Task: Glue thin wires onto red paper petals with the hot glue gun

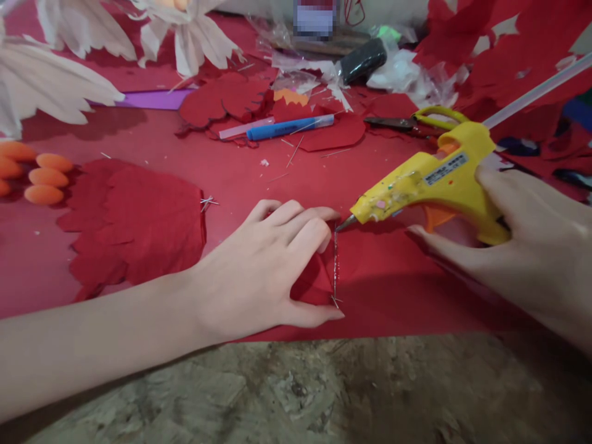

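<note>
My right hand grips a yellow hot glue gun by its handle, the thumb below the trigger. The metal nozzle reaches the upper end of a straight glue line on the edge of a red piece of paper or cloth. My left hand bends over that piece and holds it down, index finger near the nozzle and thumb by the lower corner. Thin pins cross at that corner. Most of the piece is hidden beneath my palm. Left of it lies a layered, scalloped red piece with pins at its narrow end.
Orange egg-shaped pieces and white petal shapes lie at left. Farther back are a blue pen, scissors, red cutouts and plastic bags. Loose pins lie on the red sheet. A mottled surface shows in front.
</note>
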Motion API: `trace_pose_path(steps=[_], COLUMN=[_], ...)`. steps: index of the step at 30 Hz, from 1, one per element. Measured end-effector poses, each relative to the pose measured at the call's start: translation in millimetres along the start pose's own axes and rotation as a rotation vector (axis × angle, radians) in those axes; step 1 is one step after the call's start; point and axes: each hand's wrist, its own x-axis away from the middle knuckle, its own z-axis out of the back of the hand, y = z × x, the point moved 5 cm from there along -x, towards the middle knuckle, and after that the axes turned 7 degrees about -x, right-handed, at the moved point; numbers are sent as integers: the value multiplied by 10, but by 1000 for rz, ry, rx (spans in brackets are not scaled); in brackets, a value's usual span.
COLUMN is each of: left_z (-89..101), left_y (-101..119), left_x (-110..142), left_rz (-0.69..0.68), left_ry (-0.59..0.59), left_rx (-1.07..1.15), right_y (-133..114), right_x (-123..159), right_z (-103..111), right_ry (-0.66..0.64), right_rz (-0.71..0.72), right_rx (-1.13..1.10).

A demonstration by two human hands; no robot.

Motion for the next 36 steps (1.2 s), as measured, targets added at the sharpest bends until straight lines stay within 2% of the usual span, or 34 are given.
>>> trace_pose_path(steps=[6,11,17,24,31,36], left_z=[10,17,21,22,-8,11], left_y=[-13,7,16,16,-3,-4], left_x=[-2,-2,6,1,5,9], left_rz=[27,-15,-33,-24,-8,-14], left_ry=[5,54,53,55,45,64], left_rx=[-25,-56,-90,-77,-64,-62], right_y=[23,33,27,96,36,89], right_x=[-12,-10,17,5,24,21], right_z=[-12,29,11,-61,-5,-34], right_ry=[-48,-42,-52,-157,-51,-72], right_rz=[-35,-31,-43,-207,-38,-60], right_rx=[-21,-50,-112,-138,-138,-146])
